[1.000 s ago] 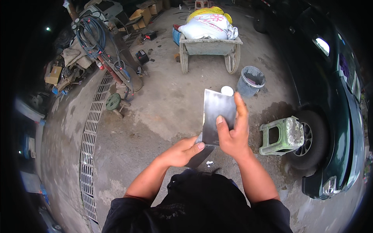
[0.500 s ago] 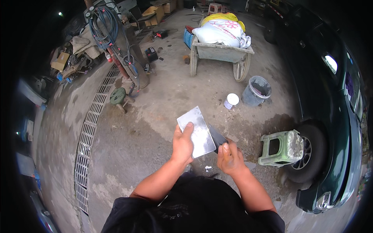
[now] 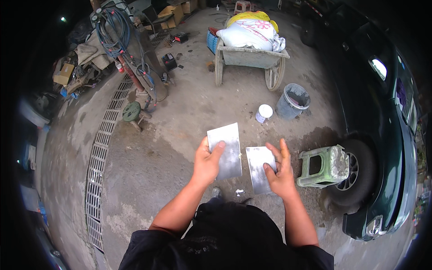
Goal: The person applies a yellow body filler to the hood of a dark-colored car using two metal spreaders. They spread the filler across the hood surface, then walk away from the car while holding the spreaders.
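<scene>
My left hand (image 3: 204,165) grips a flat, rectangular metal spreader (image 3: 230,158), thumb across its face. A small pale lump sits at that spreader's right edge. In my right hand (image 3: 282,179) is a second, slightly smaller metal spreader (image 3: 258,179), its thumb pressed on the face and a couple of fingers lifted off. Both silvery faces are turned up and carry greyish smears. The two plates are side by side with a narrow gap between them. Fingers behind the plates are hidden.
Ahead stand a white can (image 3: 264,113), a grey bucket (image 3: 293,101) and a loaded handcart (image 3: 252,57). To the right, a green plastic stool (image 3: 325,166) lies tipped beside a dark car's wheel (image 3: 360,173). A drain grate (image 3: 95,186) and round stool (image 3: 131,111) are left.
My right hand has swung its spreader from edge-on beside the left one to face-up and apart from it. The left spreader has turned more upright.
</scene>
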{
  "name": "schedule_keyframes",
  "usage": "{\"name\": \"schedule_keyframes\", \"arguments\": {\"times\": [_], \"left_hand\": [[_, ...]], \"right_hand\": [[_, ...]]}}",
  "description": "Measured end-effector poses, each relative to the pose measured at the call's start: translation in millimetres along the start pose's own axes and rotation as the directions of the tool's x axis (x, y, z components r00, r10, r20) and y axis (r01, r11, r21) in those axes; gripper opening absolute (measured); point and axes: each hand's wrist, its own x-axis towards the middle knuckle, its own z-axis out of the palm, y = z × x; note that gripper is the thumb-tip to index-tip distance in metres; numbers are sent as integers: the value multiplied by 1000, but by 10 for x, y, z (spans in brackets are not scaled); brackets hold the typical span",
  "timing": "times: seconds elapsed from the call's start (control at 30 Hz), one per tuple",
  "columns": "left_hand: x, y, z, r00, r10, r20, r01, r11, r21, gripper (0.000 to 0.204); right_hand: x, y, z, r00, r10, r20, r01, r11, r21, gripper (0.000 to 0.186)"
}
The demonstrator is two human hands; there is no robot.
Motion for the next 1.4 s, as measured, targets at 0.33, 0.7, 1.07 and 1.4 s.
{"name": "schedule_keyframes", "arguments": {"times": [0.33,0.7,1.07,1.4], "left_hand": [[-50,-27,51,992,-78,98,66,991,114,24],[-22,16,-190,907,-233,350,94,924,371,22],[173,-69,-416,918,-287,274,266,957,112,24],[367,138,-466,830,-385,404,-15,708,706,29]], "right_hand": [[-86,86,399,961,224,161,-247,959,137,90],[225,76,174,976,193,-97,-163,953,255,75],[277,162,57,999,-14,-41,-5,897,-442,60],[527,11,218,993,70,-92,-94,952,-292,59]]}}
